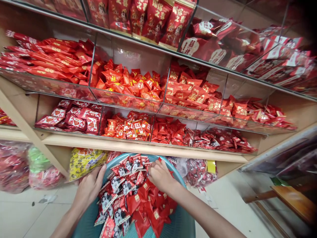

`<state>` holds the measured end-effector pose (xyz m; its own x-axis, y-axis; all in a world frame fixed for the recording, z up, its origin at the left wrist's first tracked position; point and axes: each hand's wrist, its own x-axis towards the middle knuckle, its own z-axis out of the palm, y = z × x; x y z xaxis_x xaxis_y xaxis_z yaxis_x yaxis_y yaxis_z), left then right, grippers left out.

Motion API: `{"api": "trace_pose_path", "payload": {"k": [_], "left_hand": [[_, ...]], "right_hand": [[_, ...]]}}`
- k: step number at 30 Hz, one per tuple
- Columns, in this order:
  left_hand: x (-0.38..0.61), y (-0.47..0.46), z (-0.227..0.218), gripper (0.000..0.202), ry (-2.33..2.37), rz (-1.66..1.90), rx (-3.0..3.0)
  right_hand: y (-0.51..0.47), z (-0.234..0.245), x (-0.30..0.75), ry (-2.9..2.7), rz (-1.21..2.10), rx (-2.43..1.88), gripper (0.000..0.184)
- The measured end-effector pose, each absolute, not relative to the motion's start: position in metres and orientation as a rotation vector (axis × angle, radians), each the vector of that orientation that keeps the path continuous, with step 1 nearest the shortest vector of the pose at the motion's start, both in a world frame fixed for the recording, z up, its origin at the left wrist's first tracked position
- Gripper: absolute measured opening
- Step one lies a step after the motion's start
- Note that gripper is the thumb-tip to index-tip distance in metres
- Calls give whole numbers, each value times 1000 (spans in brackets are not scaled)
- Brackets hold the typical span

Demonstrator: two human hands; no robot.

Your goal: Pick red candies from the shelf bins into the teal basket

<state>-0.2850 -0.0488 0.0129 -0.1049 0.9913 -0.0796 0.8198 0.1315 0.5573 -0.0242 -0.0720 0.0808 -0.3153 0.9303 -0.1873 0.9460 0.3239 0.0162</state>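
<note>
A teal plastic basket [184, 211] holds a heap of small wrapped candies. On its left side lie red, black and white printed packets [119, 208]; on its right are plain red packets with small gold print [148, 205]. My left hand [90, 185] grips the basket's left rim, thumb toward the inside. Over the right part of the heap, my right hand [159, 175] is closed, its fingers curled down. A red wrapper tip pokes out above these fingers, and the rest of that packet is hidden by the hand.
Wooden shelves [148, 145] with clear dividers rise ahead, filled with red candy packets [133, 82]. Below the lowest shelf sit a yellow candy bag [86, 162] and other plastic bags [198, 170]. A wooden stool [294, 198] stands at the right on the tiled floor [228, 205].
</note>
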Motion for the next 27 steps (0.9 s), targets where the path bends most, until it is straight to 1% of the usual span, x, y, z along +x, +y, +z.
{"api": "trace_pose_path", "payload": {"k": [4, 8, 12, 15, 17, 20, 23, 25, 27], "left_hand": [[-285, -48, 11, 52, 1974, 526, 1747], [-287, -47, 8, 53, 1963, 538, 1741], [-287, -47, 8, 54, 1969, 526, 1740], [-287, -47, 8, 52, 1962, 529, 1749], [-288, -47, 7, 53, 1959, 545, 1753], [-289, -46, 6, 56, 1963, 544, 1739], [-289, -46, 6, 57, 1965, 530, 1717], [-288, -46, 7, 56, 1965, 541, 1711], [-288, -47, 8, 56, 1966, 561, 1712]], "right_hand": [[-73, 77, -19, 2498, -59, 1735, 17], [-61, 93, -6, 2600, 39, 1801, 21], [-34, 124, 25, 2571, 128, 2050, 22], [-12, 139, 54, 2491, 206, 2260, 18], [-1, 141, 70, 2452, 232, 2325, 15], [10, 137, 77, 2482, 208, 2297, 9], [19, 131, 66, 2504, 175, 2286, 9], [25, 128, 55, 2450, 167, 2367, 15], [32, 124, 45, 2360, 138, 2478, 27]]}}
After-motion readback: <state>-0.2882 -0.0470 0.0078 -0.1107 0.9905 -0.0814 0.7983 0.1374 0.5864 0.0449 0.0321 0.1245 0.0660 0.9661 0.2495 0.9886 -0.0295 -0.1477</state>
